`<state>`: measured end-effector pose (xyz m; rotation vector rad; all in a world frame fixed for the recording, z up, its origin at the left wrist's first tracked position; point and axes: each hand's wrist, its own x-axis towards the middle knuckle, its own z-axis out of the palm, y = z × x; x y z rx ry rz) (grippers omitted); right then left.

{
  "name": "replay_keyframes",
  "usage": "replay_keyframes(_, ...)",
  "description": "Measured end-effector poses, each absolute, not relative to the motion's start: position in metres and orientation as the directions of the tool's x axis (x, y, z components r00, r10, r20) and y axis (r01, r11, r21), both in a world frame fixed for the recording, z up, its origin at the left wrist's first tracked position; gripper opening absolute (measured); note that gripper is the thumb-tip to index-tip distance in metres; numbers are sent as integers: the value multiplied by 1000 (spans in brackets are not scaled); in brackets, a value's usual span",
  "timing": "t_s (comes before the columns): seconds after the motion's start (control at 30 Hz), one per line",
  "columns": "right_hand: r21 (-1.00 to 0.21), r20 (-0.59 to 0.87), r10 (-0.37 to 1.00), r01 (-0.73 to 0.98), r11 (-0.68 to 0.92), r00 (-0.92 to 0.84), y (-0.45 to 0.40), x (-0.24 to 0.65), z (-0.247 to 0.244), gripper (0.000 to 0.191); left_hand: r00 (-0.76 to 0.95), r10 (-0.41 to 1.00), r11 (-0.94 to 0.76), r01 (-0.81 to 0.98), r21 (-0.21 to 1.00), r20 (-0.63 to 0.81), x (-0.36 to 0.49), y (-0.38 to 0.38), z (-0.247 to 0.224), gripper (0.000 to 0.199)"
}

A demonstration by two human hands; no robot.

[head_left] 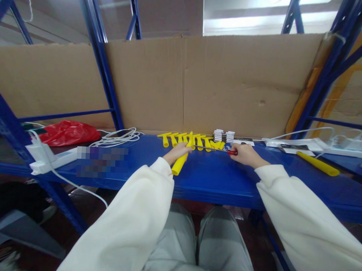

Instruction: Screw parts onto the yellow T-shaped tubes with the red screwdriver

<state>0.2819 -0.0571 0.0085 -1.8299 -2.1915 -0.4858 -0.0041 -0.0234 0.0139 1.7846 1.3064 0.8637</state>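
Observation:
My left hand (178,151) is wrapped round a yellow T-shaped plastic piece (179,165), its thick tube end slanting toward me. In my right hand (246,154) is a screwdriver (232,152) with a red handle, held level. Its thin metal shaft points left, and the tip meets the yellow piece near its crossbar. Exactly how the tip sits there is too small to make out. Behind my hands several similar yellow T-shaped pieces (199,141) lie in a row on the blue table (215,175). Small bits are scattered near the screwdriver shaft.
Stacked white pieces (224,136) stand behind the row, before a cardboard panel (219,81). A long yellow tube (319,164) lies at right, near a white power strip (353,147). At left are a red plastic bag (68,133), a coiled white cable (121,138) and another power strip (60,158).

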Motion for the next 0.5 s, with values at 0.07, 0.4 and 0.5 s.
replay_keyframes(0.07, 102, 405, 896, 983, 152, -181, -57, 283, 7, 16, 233, 970, -164, 451, 878, 61, -4, -25, 15, 2)
replay_keyframes(0.4, 91, 405, 895, 983, 161, -184, -59, 281, 9, 17, 214, 973, -183, 495, 850, 85, -3, -24, 15, 3)
replay_keyframes(0.5, 91, 387, 904, 983, 160, -182, -57, 283, 8, 14, 215, 973, -188, 511, 839, 87, -3, -24, 15, 4)
